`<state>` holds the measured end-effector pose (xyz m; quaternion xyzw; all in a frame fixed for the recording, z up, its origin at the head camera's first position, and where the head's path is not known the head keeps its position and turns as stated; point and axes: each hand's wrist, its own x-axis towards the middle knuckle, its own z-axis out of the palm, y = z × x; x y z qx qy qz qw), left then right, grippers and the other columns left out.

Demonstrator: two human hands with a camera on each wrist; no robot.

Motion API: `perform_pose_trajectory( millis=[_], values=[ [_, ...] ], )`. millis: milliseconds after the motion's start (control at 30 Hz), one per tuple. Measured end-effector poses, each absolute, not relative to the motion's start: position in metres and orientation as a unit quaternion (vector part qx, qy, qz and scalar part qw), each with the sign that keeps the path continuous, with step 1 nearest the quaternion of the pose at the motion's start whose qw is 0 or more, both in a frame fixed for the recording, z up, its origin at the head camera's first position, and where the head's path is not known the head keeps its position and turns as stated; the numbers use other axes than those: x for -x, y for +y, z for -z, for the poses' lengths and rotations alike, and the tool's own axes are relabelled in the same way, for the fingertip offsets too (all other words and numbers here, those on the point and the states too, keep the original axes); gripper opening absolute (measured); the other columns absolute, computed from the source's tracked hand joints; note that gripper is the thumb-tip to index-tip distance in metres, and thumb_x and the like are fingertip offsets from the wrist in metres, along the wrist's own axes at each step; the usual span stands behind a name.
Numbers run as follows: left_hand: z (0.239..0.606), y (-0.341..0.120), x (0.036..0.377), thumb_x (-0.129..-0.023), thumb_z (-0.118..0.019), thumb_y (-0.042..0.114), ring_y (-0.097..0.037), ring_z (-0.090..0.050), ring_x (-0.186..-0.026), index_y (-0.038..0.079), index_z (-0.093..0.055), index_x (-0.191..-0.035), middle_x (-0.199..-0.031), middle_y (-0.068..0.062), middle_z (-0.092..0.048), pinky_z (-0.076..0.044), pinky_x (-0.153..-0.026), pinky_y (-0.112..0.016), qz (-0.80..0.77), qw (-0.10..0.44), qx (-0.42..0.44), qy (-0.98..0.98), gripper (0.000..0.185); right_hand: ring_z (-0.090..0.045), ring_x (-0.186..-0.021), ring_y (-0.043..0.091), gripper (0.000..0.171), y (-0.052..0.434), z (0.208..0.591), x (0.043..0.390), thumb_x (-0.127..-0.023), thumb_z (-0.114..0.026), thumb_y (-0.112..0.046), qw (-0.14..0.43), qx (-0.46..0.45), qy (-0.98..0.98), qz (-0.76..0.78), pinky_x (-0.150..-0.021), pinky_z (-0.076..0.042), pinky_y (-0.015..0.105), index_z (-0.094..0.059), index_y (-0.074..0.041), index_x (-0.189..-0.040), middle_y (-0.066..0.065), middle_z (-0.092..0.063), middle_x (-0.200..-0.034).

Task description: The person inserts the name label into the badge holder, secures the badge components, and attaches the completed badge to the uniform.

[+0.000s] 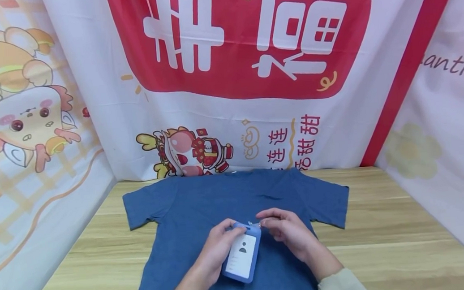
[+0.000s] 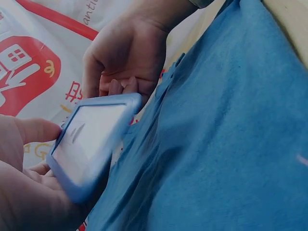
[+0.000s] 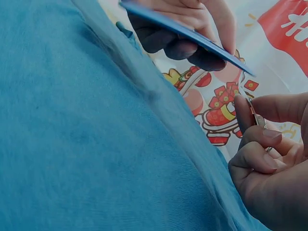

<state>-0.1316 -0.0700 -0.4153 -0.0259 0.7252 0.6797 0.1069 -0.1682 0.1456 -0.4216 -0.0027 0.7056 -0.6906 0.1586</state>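
A blue ID badge holder with a white card in its window is held above a blue T-shirt. My left hand grips it near the top, thumb on its front face, fingers behind. In the right wrist view the holder appears nearly edge-on. A small metal clip hangs by a thin strap at the holder's top edge. My right hand pinches this clip between thumb and fingers, just right of the holder. Its fingers partly hide the clip.
The T-shirt lies spread on a wood-grain table, sleeves out to both sides. Printed cloth hangs behind the table, with more cloth at left and right.
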Motion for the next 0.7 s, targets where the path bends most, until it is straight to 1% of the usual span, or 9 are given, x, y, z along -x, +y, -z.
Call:
perform_pose_trajectory(
  millis=[133,233,367,533,600,700],
  values=[
    [0.4148,-0.0698,0.1333,-0.103,-0.070,0.031,-0.015,-0.063,-0.088,0.010,-0.070,-0.111,-0.097,0.001,-0.071,-0.048,-0.081,-0.028,-0.677,0.107,0.018,0.728,0.023,-0.048,-0.075,0.016,0.034,0.1456,0.4218,0.1687,-0.103,-0.069,-0.020,0.161,-0.005,0.710,0.685,-0.066,-0.039,0.026,-0.069,-0.005,-0.133,-0.002,-0.069,-0.097],
    [0.4141,-0.0706,0.1344,-0.105,-0.070,0.034,-0.014,-0.065,-0.087,0.009,-0.069,-0.117,-0.100,0.001,-0.073,-0.049,-0.080,-0.028,-0.678,0.118,0.018,0.725,0.027,-0.051,-0.077,0.017,0.033,0.1451,0.4224,0.1692,-0.102,-0.071,-0.019,0.155,-0.019,0.708,0.689,-0.068,-0.041,0.027,-0.070,-0.005,-0.132,-0.003,-0.072,-0.097],
    [0.4144,-0.0717,0.1349,-0.106,-0.070,0.037,-0.014,-0.066,-0.087,0.010,-0.070,-0.124,-0.105,0.000,-0.076,-0.051,-0.079,-0.028,-0.678,0.128,0.019,0.723,0.033,-0.053,-0.080,0.018,0.031,0.1448,0.4222,0.1689,-0.099,-0.077,-0.020,0.142,-0.033,0.700,0.699,-0.070,-0.043,0.028,-0.071,-0.005,-0.125,-0.002,-0.078,-0.100],
    [0.4164,-0.0720,0.1344,-0.105,-0.071,0.038,-0.015,-0.067,-0.095,0.012,-0.072,-0.130,-0.118,-0.002,-0.077,-0.052,-0.085,-0.029,-0.680,0.144,0.010,0.719,0.037,-0.051,-0.078,0.016,0.027,0.1439,0.4217,0.1674,-0.096,-0.081,-0.020,0.137,-0.029,0.693,0.707,-0.069,-0.043,0.027,-0.076,-0.003,-0.116,-0.002,-0.076,-0.098],
    [0.4176,-0.0719,0.1337,-0.104,-0.072,0.037,-0.015,-0.068,-0.097,0.012,-0.073,-0.130,-0.120,-0.003,-0.077,-0.052,-0.087,-0.029,-0.682,0.143,0.006,0.717,0.036,-0.055,-0.080,0.016,0.027,0.1429,0.4225,0.1673,-0.096,-0.081,-0.020,0.136,-0.028,0.688,0.712,-0.071,-0.047,0.027,-0.077,-0.003,-0.116,-0.003,-0.077,-0.099],
    [0.4192,-0.0709,0.1327,-0.104,-0.072,0.035,-0.014,-0.068,-0.097,0.010,-0.073,-0.127,-0.118,-0.004,-0.078,-0.051,-0.087,-0.029,-0.689,0.133,0.004,0.712,0.033,-0.062,-0.086,0.015,0.030,0.1417,0.4249,0.1675,-0.096,-0.080,-0.019,0.136,-0.028,0.670,0.729,-0.079,-0.053,0.029,-0.075,-0.002,-0.120,-0.001,-0.078,-0.105]
  ],
)
